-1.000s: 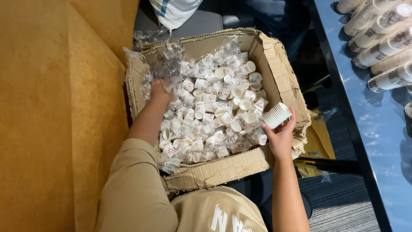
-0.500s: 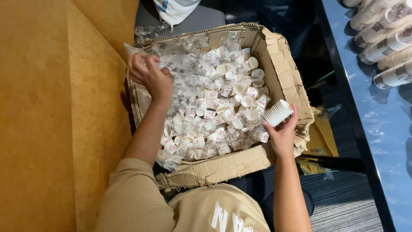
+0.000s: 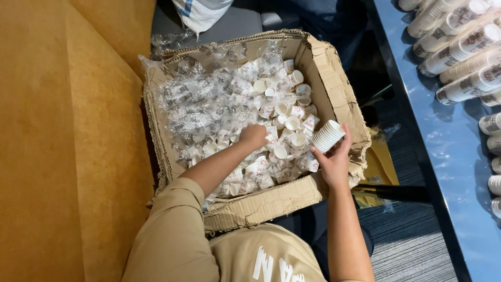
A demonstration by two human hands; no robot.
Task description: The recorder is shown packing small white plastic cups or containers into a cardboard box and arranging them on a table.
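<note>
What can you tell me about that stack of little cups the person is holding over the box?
The stack of small white cups looks like ribbed paper, the cups nested tightly into a short column. It lies tilted, its open mouth pointing up and to the right. The right hand grips it from below by its lower end, over the right side of the torn cardboard box. It hangs just above the loose cups in the box; whether it touches the box wall is unclear.

Left hand shifted from the box's far-left corner to the loose cups mid-box, right of centre. Clear plastic wrap now spread over the left half, cups there covered.
</note>
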